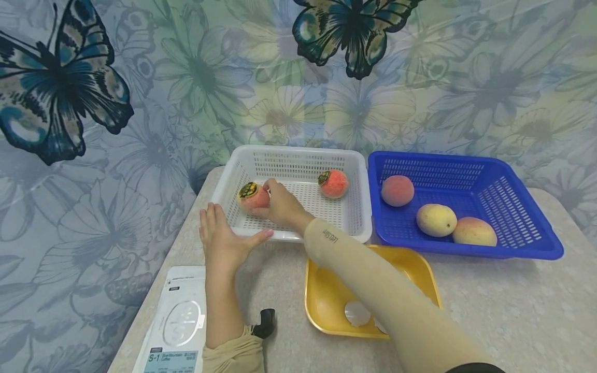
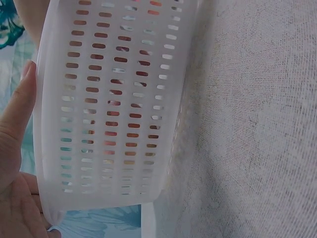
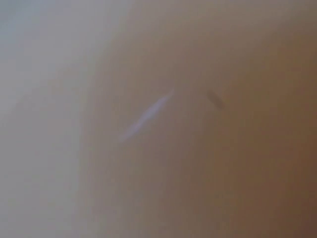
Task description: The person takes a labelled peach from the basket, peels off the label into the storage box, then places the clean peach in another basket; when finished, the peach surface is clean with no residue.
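head view: risks run left to right across the table (image 1: pixel 503 311).
pouch (image 1: pixel 177 324): lies beside the left forearm; a careless sideways sweep could shove it.
left hand (image 1: pixel 224 246): fingers straight, thumb stretched out at the white basket's near corner; the left wrist view shows the thumb against the rim. pressing down hard there could tip or slide the basket.
white basket (image 1: pixel 298 168): light-looking, so a pull on the rim could drag it into its blue neighbour, just beside it.
left fruit (image 1: pixel 248 197): sits inside the white basket, at its left end, pinched between right thumb and fingers. a loose pinch could let it roll; a hard one could bruise it.
right hand (image 1: pixel 284 204): clamped on that fruit, apart from the other hand; the right wrist view is too blurred to add anything.
right fruit (image 1: pixel 333 184): nothing holds it; a jolt to the basket could set it rolling.
yellow tray (image 1: pixel 322 305): under the right sleeve (image 1: pixel 373 290); a low arm could catch its rim.
blue basket (image 1: pixel 517 207): holds a peach (image 1: pixel 397 190) and two yellow fruits (image 1: pixel 436 220); a knock could roll them together.
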Demonstrator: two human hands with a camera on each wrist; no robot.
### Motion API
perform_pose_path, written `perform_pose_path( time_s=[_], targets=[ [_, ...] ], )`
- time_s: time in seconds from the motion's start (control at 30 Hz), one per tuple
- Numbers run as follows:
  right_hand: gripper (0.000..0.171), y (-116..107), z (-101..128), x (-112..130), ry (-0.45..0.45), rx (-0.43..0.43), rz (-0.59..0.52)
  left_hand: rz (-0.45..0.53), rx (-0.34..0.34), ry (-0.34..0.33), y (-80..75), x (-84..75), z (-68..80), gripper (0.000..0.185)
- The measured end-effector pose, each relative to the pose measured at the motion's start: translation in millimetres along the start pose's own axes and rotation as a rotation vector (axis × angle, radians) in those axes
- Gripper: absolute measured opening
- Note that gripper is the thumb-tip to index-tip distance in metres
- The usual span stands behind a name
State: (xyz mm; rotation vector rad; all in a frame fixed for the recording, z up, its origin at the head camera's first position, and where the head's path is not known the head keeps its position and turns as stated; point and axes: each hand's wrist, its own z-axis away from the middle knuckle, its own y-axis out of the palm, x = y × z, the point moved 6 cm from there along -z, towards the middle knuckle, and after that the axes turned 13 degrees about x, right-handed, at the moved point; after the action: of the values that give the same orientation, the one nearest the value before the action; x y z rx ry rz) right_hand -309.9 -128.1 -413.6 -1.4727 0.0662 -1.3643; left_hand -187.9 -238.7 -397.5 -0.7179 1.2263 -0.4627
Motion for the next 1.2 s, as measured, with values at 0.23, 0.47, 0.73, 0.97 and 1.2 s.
perform_pose_path(
  time_s=[0.23, 0.47, 0.73, 0.97, 1.2],
  targets=[
    [0.078, 2, 1, 0, 0.009, 0.023, -0.061, -0.002, -0.002, 0.006, -0.1, -3.0, 0.1, 0.137],
    [0.078, 6, 3, -2, 0.028, 0.097, -0.034, -0.009, -0.006, 0.011, -1.3, -4.6, 0.0, 0.137],
    [0.051, -1, 10, -6, 0.017, 0.088, -0.058, -0.005, 0.0, 0.013, 1.8, -4.8, -0.1, 0.137],
    [0.052, -17, 24, -21, 0.113, 0.067, -0.096, -0.029, 0.006, 0.014, 1.1, -5.6, 0.9, 0.137],
    [0.068, -34, 43, -27, 0.118, 0.028, -0.129, -0.05, -0.001, 0.002, -1.9, -1.1, 0.2, 0.137]
  ],
)
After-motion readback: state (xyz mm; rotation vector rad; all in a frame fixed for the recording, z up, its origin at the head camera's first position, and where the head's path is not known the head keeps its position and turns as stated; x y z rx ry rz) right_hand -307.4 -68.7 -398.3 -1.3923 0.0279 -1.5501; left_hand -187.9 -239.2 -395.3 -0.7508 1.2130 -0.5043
